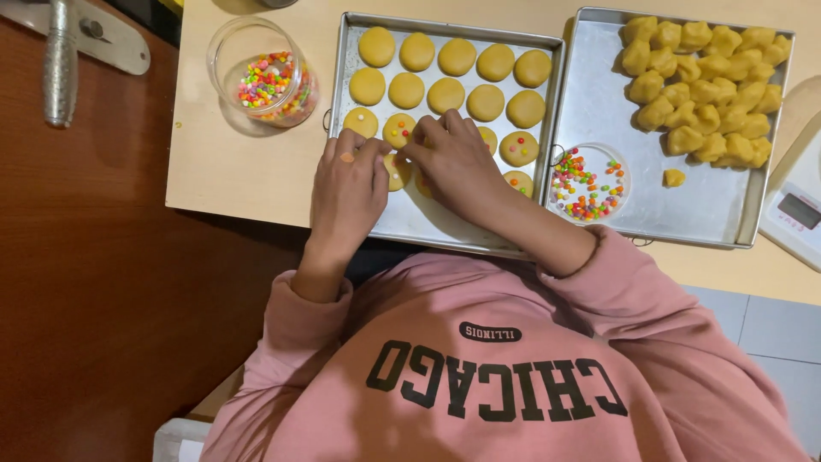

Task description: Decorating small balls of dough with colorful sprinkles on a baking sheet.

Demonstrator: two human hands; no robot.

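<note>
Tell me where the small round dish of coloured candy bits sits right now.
In the head view, the small dish of candy bits sits in the near left corner of the right-hand tray, beside the cookie tray, close to the person's right forearm.

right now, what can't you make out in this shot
Head view, dough rounds beneath the left hand and right hand: mostly covered by them; what the fingertips hold is hidden.
Head view, metal tool: cut off by the top edge.
Head view, white scale: cut off by the right edge.
</note>
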